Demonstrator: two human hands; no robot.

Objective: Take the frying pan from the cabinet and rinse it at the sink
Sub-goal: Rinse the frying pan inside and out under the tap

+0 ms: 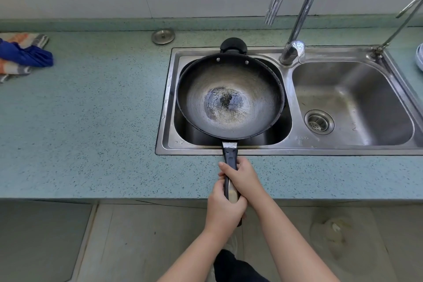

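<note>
Head view shows the frying pan [230, 96] over the left basin of the sink [288, 144]. Its long handle [230, 158] reaches out past the sink's front rim, and its small loop handle lies at the sink's back rim.

The main risk, as I judge it, is the tap. The faucet [297, 7] rises from the divider at the back of the sink, and its spout ends beyond the pan's right rear edge rather than over the bowl. No water is running. If the water were started as things stand, it could strike the rim and splash onto the surface [91, 110] beside the sink.

With both hands on the handle, neither is free for the lever. If one hand lets go, the wide pan hangs from a single grip and could tip or knock the basin wall. It is hard to tell whether the pan's underside rests on the basin or is carried clear of it.

The right hand [242, 178] is wrapped tightly round the handle just in front of the sink, fingers curled over the top. The left hand [225, 206] is clamped on the handle's end, farther from the sink and touching the right.
</note>
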